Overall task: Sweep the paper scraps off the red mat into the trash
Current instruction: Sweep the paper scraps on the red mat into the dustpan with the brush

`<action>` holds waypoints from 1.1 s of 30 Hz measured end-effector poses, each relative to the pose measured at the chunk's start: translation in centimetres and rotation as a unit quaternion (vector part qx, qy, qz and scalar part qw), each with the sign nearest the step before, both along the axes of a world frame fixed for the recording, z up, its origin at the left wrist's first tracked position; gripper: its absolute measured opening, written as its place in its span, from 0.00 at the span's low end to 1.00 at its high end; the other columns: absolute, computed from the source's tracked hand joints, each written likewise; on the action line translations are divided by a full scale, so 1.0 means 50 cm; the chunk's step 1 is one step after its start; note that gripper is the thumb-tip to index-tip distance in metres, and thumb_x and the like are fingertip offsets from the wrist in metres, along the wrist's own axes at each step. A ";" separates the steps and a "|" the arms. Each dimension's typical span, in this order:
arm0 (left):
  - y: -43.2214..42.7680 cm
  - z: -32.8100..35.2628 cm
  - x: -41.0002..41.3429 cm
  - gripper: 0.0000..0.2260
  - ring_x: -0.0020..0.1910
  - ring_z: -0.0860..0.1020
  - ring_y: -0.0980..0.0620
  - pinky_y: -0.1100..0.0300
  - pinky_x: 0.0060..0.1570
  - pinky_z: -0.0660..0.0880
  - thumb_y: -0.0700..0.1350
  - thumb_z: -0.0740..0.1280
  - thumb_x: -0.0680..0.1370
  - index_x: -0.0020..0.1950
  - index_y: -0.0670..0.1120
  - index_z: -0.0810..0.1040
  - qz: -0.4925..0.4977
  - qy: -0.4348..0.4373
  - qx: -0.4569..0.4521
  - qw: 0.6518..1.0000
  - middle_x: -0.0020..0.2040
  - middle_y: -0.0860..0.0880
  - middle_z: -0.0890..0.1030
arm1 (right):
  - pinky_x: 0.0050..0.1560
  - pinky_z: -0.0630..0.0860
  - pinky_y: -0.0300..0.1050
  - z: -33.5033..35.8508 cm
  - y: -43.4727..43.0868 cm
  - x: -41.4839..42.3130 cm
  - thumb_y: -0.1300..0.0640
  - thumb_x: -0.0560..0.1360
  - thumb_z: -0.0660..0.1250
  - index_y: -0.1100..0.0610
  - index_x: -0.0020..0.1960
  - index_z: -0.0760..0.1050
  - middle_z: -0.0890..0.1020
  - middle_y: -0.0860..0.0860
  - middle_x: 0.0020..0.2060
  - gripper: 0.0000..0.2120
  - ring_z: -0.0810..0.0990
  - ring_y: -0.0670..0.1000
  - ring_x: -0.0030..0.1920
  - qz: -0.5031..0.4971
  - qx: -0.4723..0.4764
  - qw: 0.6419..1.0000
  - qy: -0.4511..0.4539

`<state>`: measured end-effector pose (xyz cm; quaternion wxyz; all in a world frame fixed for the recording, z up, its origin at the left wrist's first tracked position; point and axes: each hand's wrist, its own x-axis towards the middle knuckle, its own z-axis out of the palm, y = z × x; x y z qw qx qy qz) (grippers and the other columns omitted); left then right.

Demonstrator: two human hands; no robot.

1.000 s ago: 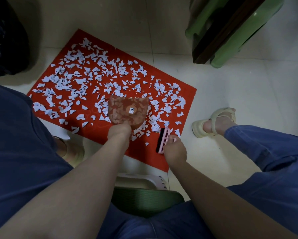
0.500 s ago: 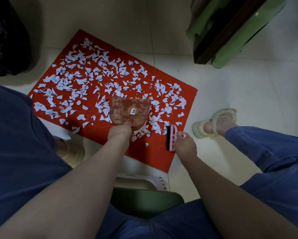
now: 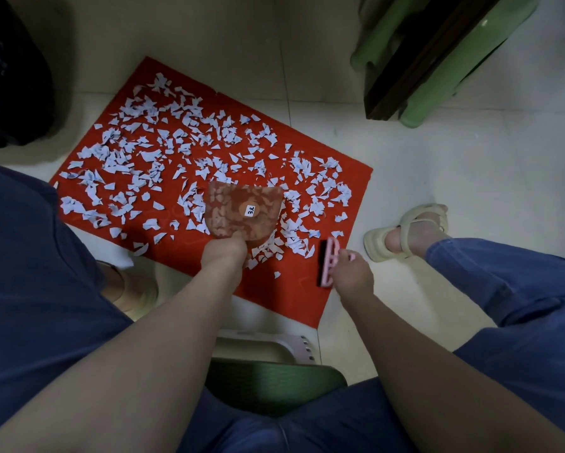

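Red mat (image 3: 284, 289) lies at an angle on a pale tiled floor (image 3: 470, 165), seen from the head camera looking down between the person's knees. Small white paper scraps (image 3: 150, 152) cover most of the mat, thickest over its far and left parts, while the near right corner is mostly bare. A few scraps sit on the floor just off the mat's near left edge.

The left hand (image 3: 223, 253) grips the handle of a see-through dustpan (image 3: 241, 217), fingers curled tight around it. The dustpan lies low over the middle of the mat with its wide mouth pointing away from the person, and scraps show through its bottom. A little white sticker (image 3: 251, 210) with handwriting is stuck near its centre.

The right hand (image 3: 351, 276) holds a small pink brush (image 3: 328, 263), fingers wrapped around its back. The brush stands near the mat's right edge, its black bristles turned left toward the scraps just beside it. Whether the bristles touch the mat cannot be told.

A black trash bag (image 3: 9, 93) sits on the floor at the upper left, apart from the mat's far corner. A foot in a pale sandal (image 3: 405, 233) rests on the tiles just right of the mat. Green plastic stools (image 3: 454, 60) stand at the upper right, well apart from it. Blue trousers (image 3: 519, 305) fill the lower corners.
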<state>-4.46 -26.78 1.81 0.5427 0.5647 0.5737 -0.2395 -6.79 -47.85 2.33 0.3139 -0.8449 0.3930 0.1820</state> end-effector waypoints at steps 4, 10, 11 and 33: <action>0.002 -0.001 -0.001 0.17 0.42 0.83 0.47 0.51 0.57 0.80 0.57 0.65 0.77 0.52 0.43 0.79 -0.006 -0.020 0.001 1.000 0.42 0.46 0.83 | 0.56 0.73 0.53 0.020 0.008 0.004 0.49 0.82 0.50 0.56 0.56 0.73 0.81 0.55 0.45 0.17 0.79 0.57 0.48 -0.003 -0.049 0.999 -0.015; 0.003 -0.015 -0.005 0.25 0.50 0.84 0.44 0.49 0.58 0.80 0.60 0.63 0.70 0.57 0.43 0.80 -0.011 -0.020 -0.003 1.000 0.47 0.45 0.85 | 0.49 0.77 0.48 0.001 -0.051 -0.004 0.53 0.80 0.55 0.59 0.64 0.72 0.79 0.58 0.59 0.17 0.78 0.60 0.58 -0.092 0.012 0.995 0.020; 0.003 -0.017 -0.005 0.26 0.50 0.84 0.44 0.48 0.58 0.80 0.61 0.63 0.69 0.57 0.43 0.80 -0.023 -0.016 -0.005 1.000 0.48 0.45 0.85 | 0.43 0.76 0.44 -0.002 -0.048 -0.003 0.54 0.81 0.55 0.61 0.63 0.73 0.79 0.59 0.59 0.17 0.78 0.60 0.57 -0.089 0.015 0.996 0.018; -0.009 0.003 -0.003 0.18 0.42 0.84 0.47 0.52 0.56 0.81 0.57 0.63 0.77 0.47 0.43 0.80 -0.038 -0.029 0.011 0.999 0.38 0.47 0.83 | 0.56 0.75 0.52 -0.009 0.039 0.004 0.40 0.82 0.46 0.51 0.58 0.75 0.81 0.52 0.42 0.23 0.80 0.56 0.47 0.129 -0.051 0.990 -0.008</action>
